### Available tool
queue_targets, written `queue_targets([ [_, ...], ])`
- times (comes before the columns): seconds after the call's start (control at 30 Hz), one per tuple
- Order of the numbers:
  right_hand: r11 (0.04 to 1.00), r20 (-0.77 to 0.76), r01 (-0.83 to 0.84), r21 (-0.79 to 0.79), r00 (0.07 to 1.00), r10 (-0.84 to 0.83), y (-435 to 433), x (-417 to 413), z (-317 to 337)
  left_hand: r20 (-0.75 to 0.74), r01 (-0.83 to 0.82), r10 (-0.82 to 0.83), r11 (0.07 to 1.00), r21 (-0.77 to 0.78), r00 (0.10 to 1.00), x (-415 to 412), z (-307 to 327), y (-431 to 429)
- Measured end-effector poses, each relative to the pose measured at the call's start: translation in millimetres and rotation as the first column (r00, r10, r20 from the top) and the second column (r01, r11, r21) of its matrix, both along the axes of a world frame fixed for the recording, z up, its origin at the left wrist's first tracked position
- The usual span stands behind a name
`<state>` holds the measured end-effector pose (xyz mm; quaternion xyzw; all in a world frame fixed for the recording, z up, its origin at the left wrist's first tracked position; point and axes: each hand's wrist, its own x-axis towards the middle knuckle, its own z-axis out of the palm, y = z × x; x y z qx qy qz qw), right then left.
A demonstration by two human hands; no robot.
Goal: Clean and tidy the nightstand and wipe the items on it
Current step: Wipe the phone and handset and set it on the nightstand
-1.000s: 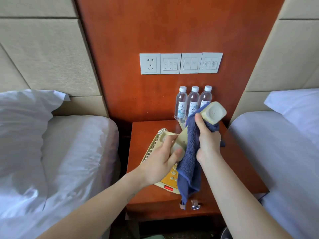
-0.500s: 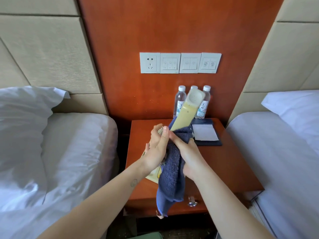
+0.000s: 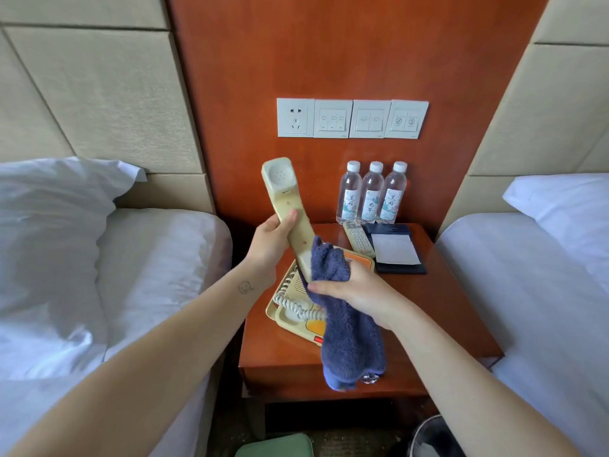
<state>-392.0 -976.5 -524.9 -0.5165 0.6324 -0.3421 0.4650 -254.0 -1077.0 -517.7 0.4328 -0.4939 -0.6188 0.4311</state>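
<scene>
Nearest me, my right hand (image 3: 362,293) curls its fingers round the blue cloth (image 3: 349,341), thumb pinching it against the lower end of the handset (image 3: 286,206). The cloth's tail hangs past the front edge of the nightstand (image 3: 454,298). My left hand (image 3: 268,247) grips the handset's middle, thumb across its face, holding it tilted above the phone (image 3: 296,326) with the earpiece up. The coiled cord (image 3: 290,303) lies on the phone, which sits on the nightstand's left half. Behind it, a remote (image 3: 357,240) lies just beside a notepad (image 3: 395,249). Three bottles (image 3: 372,196) stand upright against the back panel, under the switches (image 3: 352,118).
</scene>
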Motion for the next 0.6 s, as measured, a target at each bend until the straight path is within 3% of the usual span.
queue_targets([
  [0.13, 0.997, -0.294, -0.068, -0.046, 0.954, 0.051, -1, -12, -5, -0.023, -0.055, 0.056, 0.997, 0.051, 0.998, 5, 1, -7],
  [0.33, 0.997, -0.599, -0.081, -0.017, 0.799, 0.055, 5, -31, -7, 0.048, -0.212, 0.215, 0.975, -0.066, 0.975, 9, 9, -29],
  [0.43, 0.998, -0.663, -0.052, -0.022, 0.748, 0.025, 12, -56, -10, 0.061, -0.297, 0.314, 0.935, -0.196, 0.948, 15, 28, -44],
  [0.53, 0.999, -0.783, 0.036, -0.013, 0.622, -0.033, 31, -93, -13, 0.044, -0.446, 0.483, 0.836, -0.318, 0.874, 38, 57, -68],
  [0.6, 0.987, -0.737, 0.125, -0.102, 0.656, -0.16, 43, -118, -9, 0.059, -0.476, 0.533, 0.796, -0.374, 0.844, 56, 72, -85],
])
